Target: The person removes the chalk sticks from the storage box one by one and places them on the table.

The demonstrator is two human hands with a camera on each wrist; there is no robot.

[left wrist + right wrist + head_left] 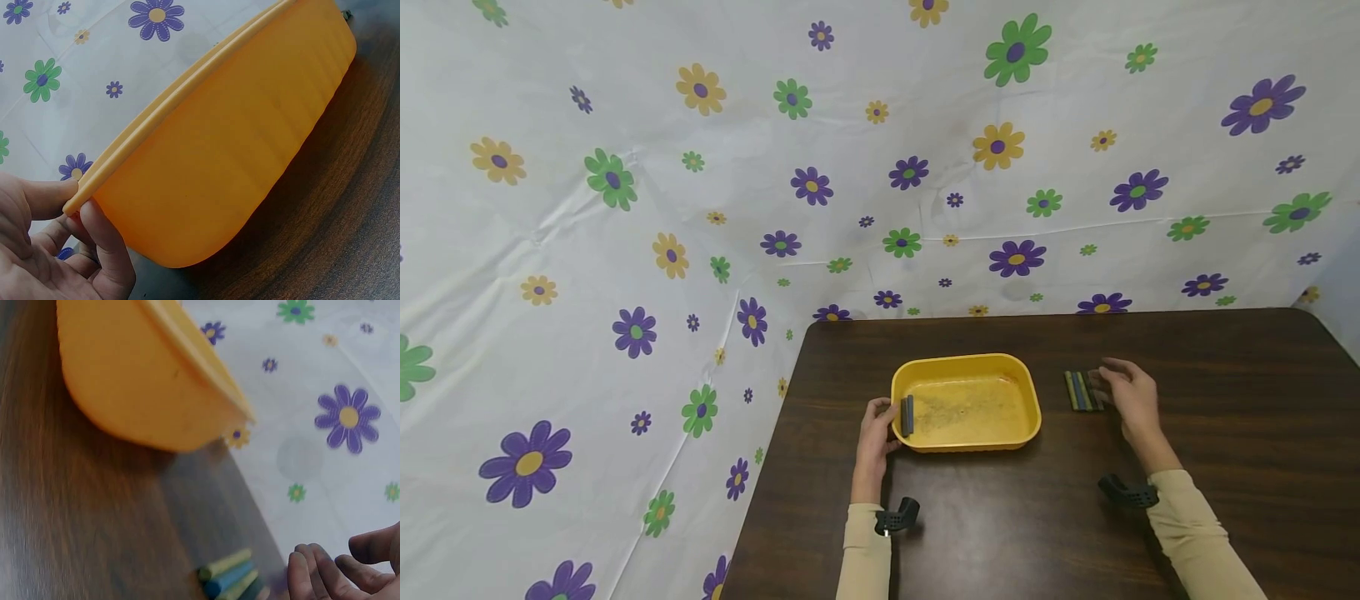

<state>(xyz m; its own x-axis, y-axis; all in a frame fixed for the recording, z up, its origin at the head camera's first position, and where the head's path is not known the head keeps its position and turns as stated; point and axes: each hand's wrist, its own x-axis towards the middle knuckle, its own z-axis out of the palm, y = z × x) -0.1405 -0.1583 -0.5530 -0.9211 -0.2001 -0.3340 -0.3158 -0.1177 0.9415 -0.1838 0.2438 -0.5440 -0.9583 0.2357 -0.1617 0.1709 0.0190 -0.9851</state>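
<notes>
My left hand (874,435) pinches the left rim of a yellow plastic tub (973,408), thumb on one side and fingers on the other. Inside the tub, along its left wall, lie two chalk-like sticks (907,415), one dark and one blue-grey. To the right of the tub, several more sticks (1078,392) in green, blue and dark shades lie side by side on the table. Beside their right end is my right hand (1133,402). In the right wrist view its dark-smudged fingers (300,575) are loosely bent and the thumb stands apart, with nothing between them.
Everything stands on a dark wood-grain table (1000,517). Behind it and to the left hangs a white sheet (850,150) with printed flowers. Each wrist wears a black camera mount, one on the left (898,517) and one on the right (1129,492).
</notes>
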